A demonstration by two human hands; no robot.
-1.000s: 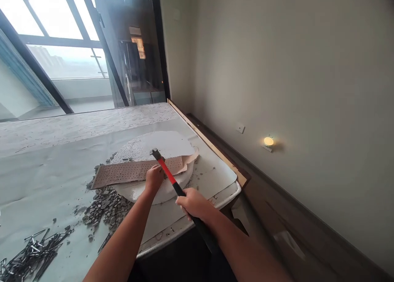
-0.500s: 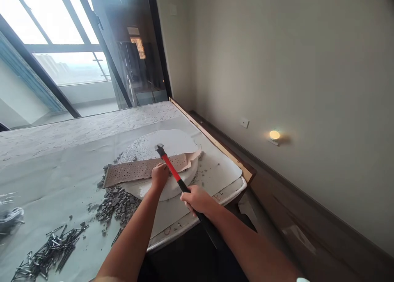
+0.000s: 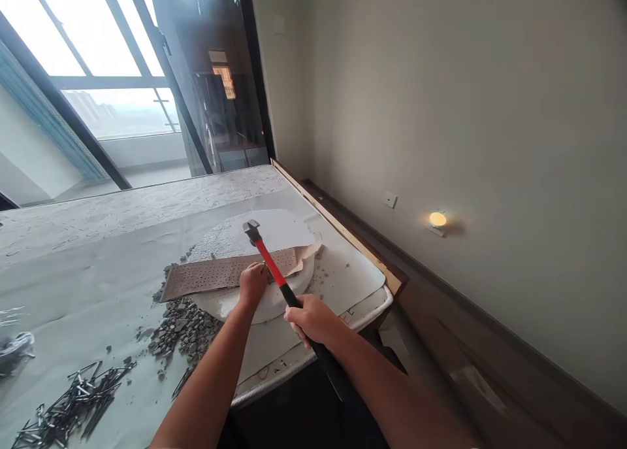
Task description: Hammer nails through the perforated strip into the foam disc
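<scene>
My right hand [image 3: 312, 318] is wrapped round the black grip of a claw hammer [image 3: 270, 261] with a red shaft. The hammer's head is raised above a brown strip [image 3: 203, 279] with rows of small holes. On that strip rests my left hand [image 3: 253, 284], its fingers pinched together around what looks like a nail, mostly hidden. Beneath the strip lies a round white slab [image 3: 245, 230], rough on top at its left side. One end of the strip, at the right, looks torn and papery.
Grey stone chips [image 3: 183, 328] are heaped left of the slab, with crumbs scattered around. A pile of nails [image 3: 73, 403] lies nearer me, below a clear plastic bag [image 3: 17, 351]. A pale sheet [image 3: 73, 285] covers the mattress. Wooden edging [image 3: 343, 225] runs along the right side.
The hammer's head has shifted slightly left and up in the picture. My left hand stays on the strip; the whole view has tilted a little.
</scene>
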